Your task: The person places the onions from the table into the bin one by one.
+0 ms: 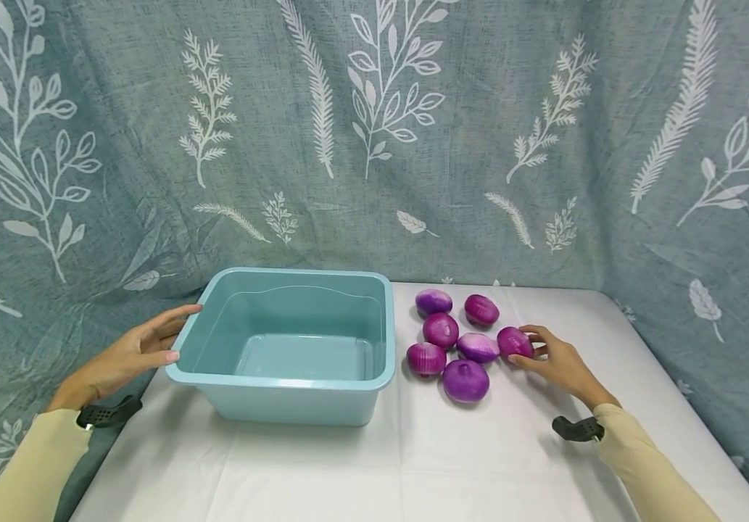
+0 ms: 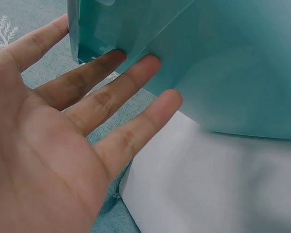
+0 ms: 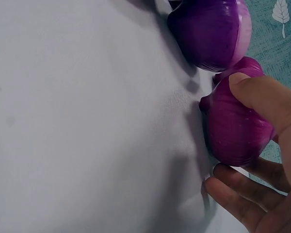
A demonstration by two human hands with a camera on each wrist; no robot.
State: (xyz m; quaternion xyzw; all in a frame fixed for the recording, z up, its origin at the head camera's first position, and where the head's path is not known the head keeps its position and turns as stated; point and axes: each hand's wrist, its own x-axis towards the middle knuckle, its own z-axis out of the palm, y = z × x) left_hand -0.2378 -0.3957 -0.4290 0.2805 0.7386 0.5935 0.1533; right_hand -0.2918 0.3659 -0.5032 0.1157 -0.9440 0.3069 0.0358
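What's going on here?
A person's right hand holds one purple onion between thumb and fingers. Their left hand touches the side of the blue tub, fingers fairly straight. Six more onions lie on the white table, between the tub and the right hand.

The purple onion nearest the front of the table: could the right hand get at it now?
Probably yes: only bare white cloth lies between the right hand and that front onion, though the hand holds another onion, which it may need to release first.
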